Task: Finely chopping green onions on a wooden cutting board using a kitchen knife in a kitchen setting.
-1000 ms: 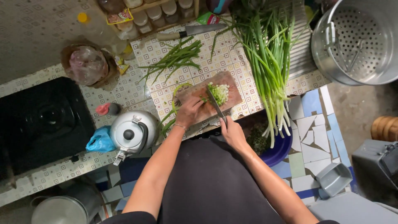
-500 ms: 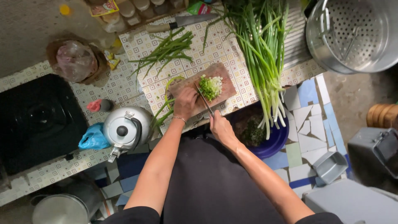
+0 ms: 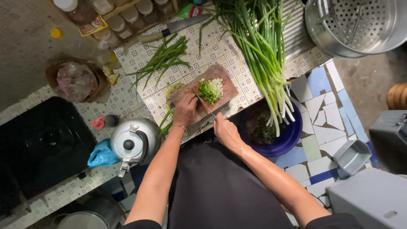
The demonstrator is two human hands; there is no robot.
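Tiled desk (image 3: 140, 55) carries a brown wooden cutting board (image 3: 220, 87); right hand (image 3: 224, 129) grips a slim steel knife (image 3: 204, 104) beside chopped green onions (image 3: 210, 90), left hand (image 3: 185, 109) pressing flat on the board.

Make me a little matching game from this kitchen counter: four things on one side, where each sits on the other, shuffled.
Things:
1. chopped greens
2. kettle
3. long green onions
4. steamer pot

Places:
A. top right corner
B. on the wooden cutting board
C. left of the person's left hand
D. lying right of the board, tips over the blue basin

Pairs: 1-B, 2-C, 3-D, 4-A
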